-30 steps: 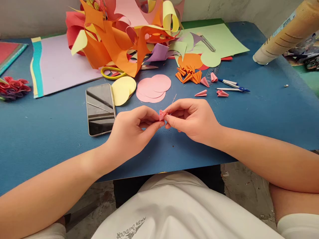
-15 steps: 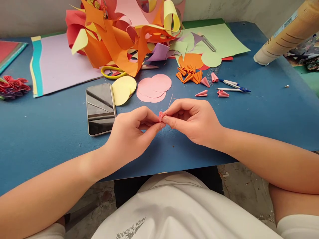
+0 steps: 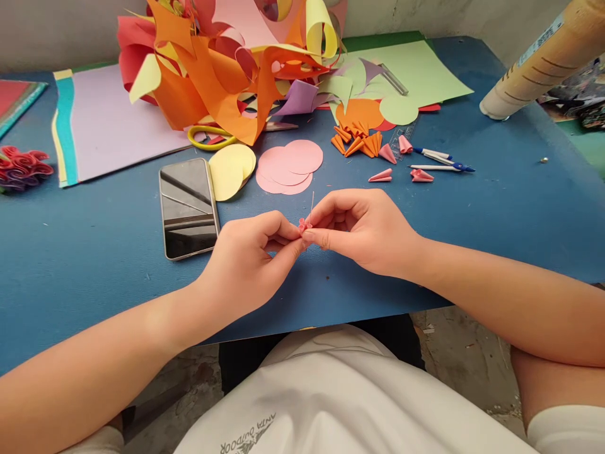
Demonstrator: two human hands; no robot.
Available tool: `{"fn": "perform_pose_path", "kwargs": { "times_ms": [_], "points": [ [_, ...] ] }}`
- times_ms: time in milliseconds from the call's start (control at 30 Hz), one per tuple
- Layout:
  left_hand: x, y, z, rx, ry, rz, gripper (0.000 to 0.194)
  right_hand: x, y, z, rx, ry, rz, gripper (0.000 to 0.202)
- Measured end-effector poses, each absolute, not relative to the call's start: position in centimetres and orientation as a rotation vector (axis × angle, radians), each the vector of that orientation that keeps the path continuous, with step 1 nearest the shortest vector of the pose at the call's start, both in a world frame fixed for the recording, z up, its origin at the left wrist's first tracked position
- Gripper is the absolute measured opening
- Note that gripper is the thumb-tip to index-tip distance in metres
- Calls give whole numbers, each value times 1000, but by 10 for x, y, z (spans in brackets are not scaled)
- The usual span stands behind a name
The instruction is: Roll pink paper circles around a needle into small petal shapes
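A blue table (image 3: 94,252) fills the view, pushed up against a pale wall, and it's busy with craft paper. Biggest thing on it: a tangled heap of cut paper scraps (image 3: 227,63) in orange, red, pink and yellow at the back. Left of that lies a lilac sheet (image 3: 118,120) with teal and yellow edges showing under it; right of the heap, a light green sheet (image 3: 416,72). A tan tube (image 3: 539,60) leans in at the far right corner. Nearer in, a phone (image 3: 188,207) lies face up, dark screen, just beside a stack of yellow paper circles (image 3: 231,170), with pink paper circles (image 3: 289,165) next to those. Yellow-handled scissors (image 3: 210,137) peek out from under the heap. To the right, a cluster of orange paper cones (image 3: 357,142), a few pink cones (image 3: 399,161) scattered by them, and a compass (image 3: 439,162) lying flat.

Now the action, front and centre: the left hand (image 3: 246,258) and right hand (image 3: 366,230) meet fingertip to fingertip just above the table. Both are pinched closed, thumb against forefinger, on a tiny rolled pink paper piece (image 3: 304,224) held between them. A thin stick (image 3: 312,203) pokes up from the pinch, on the right hand's side.
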State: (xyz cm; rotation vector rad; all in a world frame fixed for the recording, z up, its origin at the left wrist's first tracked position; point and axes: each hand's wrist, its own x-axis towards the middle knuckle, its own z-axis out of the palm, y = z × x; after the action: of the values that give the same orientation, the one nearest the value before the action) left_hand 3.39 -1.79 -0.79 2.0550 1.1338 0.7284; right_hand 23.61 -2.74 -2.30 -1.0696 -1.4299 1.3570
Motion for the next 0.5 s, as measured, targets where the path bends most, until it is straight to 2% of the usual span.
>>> {"fn": "perform_pose_path", "kwargs": {
  "times_ms": [500],
  "points": [
    [31,-19,-10,2347,1095,688,9,236,-28,-25,-1043,-1625,1090,9]
  ]
}}
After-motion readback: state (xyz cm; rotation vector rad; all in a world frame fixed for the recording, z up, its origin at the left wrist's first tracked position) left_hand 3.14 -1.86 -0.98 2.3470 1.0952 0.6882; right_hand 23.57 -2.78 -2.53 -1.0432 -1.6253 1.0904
